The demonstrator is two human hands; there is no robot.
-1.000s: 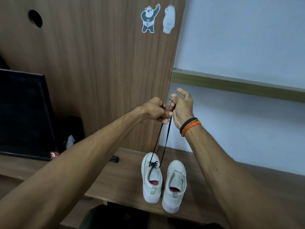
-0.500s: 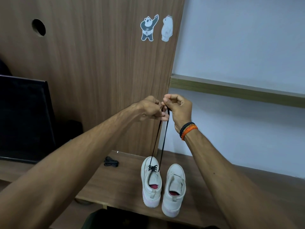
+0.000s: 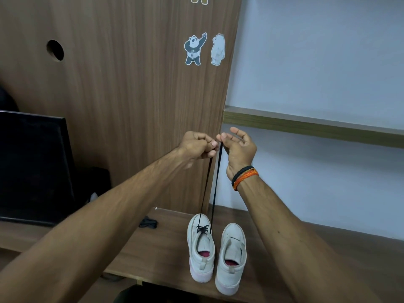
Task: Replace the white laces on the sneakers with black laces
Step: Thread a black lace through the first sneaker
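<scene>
step: evening up the black lace (image 3: 215, 182) on my left sneaker (image 3: 201, 250), both ends pulled up
left hand (image 3: 196, 146): pinching one end
right hand (image 3: 238, 147): pinching the other, remaining fingers loose
next: probably cross and feed the next eyelets

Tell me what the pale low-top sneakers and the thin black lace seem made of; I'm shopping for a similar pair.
The pale low-top sneakers look like matte canvas or a suede-like fabric: no shine, soft creases, and a smooth rubbery-looking sole rim. The thin black lace looks like flat woven textile, dull and pulled taut between the left sneaker and both hands. The exact fibre cannot be told.
</scene>
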